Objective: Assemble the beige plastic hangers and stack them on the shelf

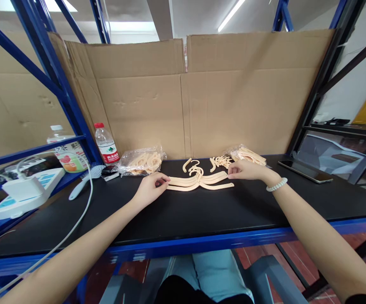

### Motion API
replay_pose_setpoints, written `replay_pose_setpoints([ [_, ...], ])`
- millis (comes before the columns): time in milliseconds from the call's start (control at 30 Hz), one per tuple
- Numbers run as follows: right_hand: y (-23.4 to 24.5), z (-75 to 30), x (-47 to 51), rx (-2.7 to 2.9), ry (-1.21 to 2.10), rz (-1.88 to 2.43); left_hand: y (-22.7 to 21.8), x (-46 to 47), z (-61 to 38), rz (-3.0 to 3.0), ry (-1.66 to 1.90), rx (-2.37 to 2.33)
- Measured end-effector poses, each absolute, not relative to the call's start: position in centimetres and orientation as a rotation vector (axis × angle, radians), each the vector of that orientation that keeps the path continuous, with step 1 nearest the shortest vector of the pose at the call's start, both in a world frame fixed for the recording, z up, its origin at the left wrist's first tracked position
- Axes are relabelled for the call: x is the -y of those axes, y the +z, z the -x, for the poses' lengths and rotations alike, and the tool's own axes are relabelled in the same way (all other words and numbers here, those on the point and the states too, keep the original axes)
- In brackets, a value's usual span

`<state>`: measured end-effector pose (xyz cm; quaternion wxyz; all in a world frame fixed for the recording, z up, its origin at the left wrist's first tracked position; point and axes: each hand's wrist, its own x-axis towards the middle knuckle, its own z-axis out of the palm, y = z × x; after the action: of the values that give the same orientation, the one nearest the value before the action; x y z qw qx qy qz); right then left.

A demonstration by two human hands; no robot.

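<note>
Several beige clothes hangers [198, 180] lie overlapped on the black tabletop, their curved hooks [196, 169] pointing away from me. My left hand [151, 185] is closed in a pinch at the left ends of the hanger arms. At the right ends, my right hand [246, 169], with a pale bead bracelet [277, 185] at the wrist, pinches the tip of an upper arm. Fingers partly hide both ends. Just behind the hangers are a loose curved beige piece [186, 164] and a small heap of beige hook pieces [221, 162].
Behind my left hand sits a clear bag [143, 161] of beige parts; another bag [249, 154] lies behind my right hand. A red-capped bottle [106, 143], hairbrush [86, 181] and white cable [75, 226] are left. A phone [305, 171] lies right. Cardboard [233, 97] walls the back.
</note>
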<state>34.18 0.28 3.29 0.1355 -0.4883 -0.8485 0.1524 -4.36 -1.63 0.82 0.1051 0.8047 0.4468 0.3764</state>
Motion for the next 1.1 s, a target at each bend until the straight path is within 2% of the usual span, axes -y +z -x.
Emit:
replay_pose_setpoints([
  [333, 3.9, -33.4, -0.2, 2.33, 0.208, 1.391, 1.2, 0.8, 4.3, -2.218, 1.099, -1.291],
  [567, 5.2, -29.4, -3.7, 2.116, 0.314, 1.315, 2.4, -2.3, 1.3, -2.241, 0.957, -1.267],
  [767, 5.3, -24.6, -8.4, 2.18, 0.368, 1.48, 3.8, -7.4, -2.1, -2.381, 0.725, -1.552],
  [1100, 3.2, -21.1, -12.5, 1.948, 0.526, 1.941, 2.3, -11.8, -4.3, -2.394, 0.367, -1.92],
])
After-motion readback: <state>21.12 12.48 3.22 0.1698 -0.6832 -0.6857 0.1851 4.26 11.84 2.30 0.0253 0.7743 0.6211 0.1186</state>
